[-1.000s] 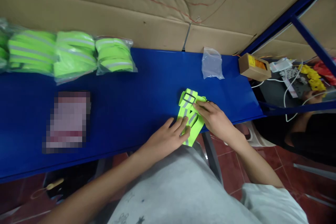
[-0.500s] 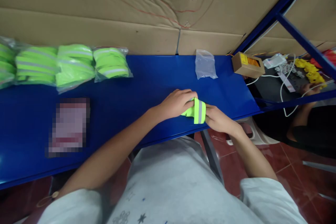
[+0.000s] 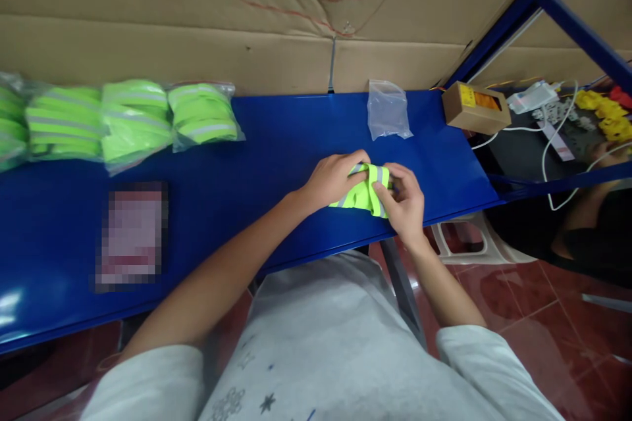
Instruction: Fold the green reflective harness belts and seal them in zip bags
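A neon-green reflective strap [image 3: 364,195] with grey stripes is bunched into a small bundle just above the blue table [image 3: 257,164], near its front edge. My left hand [image 3: 333,179] grips its left side with curled fingers. From the right, my right hand [image 3: 405,200] closes on the bundle, thumb pressed on top. Part of the strap is hidden under both hands.
Several bagged bundles of green straps [image 3: 133,120] lie at the table's back left. An empty clear bag [image 3: 388,110] and a small cardboard box [image 3: 474,107] sit at the back right. A blurred card [image 3: 132,235] lies front left. Another person's hand [image 3: 609,154] is at far right.
The strap lay flat and long under my fingers; both hands have folded it into a compact bundle and now clasp it from either side, slightly farther back on the table.
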A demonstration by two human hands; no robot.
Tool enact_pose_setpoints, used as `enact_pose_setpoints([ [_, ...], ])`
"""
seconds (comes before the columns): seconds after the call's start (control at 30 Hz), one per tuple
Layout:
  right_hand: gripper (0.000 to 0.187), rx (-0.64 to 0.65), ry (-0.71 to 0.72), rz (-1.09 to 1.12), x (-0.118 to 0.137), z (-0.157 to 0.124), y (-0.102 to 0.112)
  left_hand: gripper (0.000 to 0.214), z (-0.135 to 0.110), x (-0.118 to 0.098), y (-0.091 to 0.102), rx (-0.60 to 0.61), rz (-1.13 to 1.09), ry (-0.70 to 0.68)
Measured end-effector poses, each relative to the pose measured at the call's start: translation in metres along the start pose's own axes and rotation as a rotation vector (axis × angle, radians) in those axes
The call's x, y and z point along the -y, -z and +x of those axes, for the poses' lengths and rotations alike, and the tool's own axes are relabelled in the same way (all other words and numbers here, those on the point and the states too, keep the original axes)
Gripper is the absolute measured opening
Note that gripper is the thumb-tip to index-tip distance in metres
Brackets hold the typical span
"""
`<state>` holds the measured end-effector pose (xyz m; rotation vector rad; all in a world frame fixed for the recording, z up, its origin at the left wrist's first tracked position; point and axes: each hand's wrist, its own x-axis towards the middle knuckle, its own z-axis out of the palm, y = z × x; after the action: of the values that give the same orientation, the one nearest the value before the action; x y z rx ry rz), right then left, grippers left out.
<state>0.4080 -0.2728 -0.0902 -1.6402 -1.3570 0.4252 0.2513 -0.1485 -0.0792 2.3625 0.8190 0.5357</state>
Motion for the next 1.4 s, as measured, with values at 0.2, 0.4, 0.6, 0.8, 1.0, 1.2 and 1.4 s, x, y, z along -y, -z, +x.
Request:
enact_pose_setpoints([
  [0.2,0.035,0.069,0.258,-0.413,0.003,0.006,-0.007,0.024,0.003,-0.006,-0.002,-0.053,0.050,0.086],
  [0.4,0.045,0.191,0.263,-0.499,0.005,0.016,-0.008,0.013,0.006,-0.007,-0.009,-0.056,0.176,0.147],
  [0.6,0.053,0.196,0.145,-0.685,0.013,0.024,-0.015,0.036,-0.004,-0.012,-0.008,-0.043,0.319,0.074],
  [0.8,0.055,0.207,0.094,-0.724,0.015,0.044,-0.019,0.043,-0.027,-0.010,-0.004,0.031,0.401,-0.020],
  [1.0,0.041,0.220,0.069,-0.741,0.011,0.048,-0.023,0.054,-0.045,-0.015,-0.007,0.051,0.465,-0.062],
  [1.2,0.060,0.309,0.324,-0.650,-0.001,0.034,-0.013,0.067,-0.054,-0.019,-0.013,0.028,0.537,-0.056],
  [1.4,0.061,0.437,0.568,-0.738,-0.003,0.033,0.001,0.070,-0.059,-0.014,-0.016,-0.006,0.508,-0.153],
])
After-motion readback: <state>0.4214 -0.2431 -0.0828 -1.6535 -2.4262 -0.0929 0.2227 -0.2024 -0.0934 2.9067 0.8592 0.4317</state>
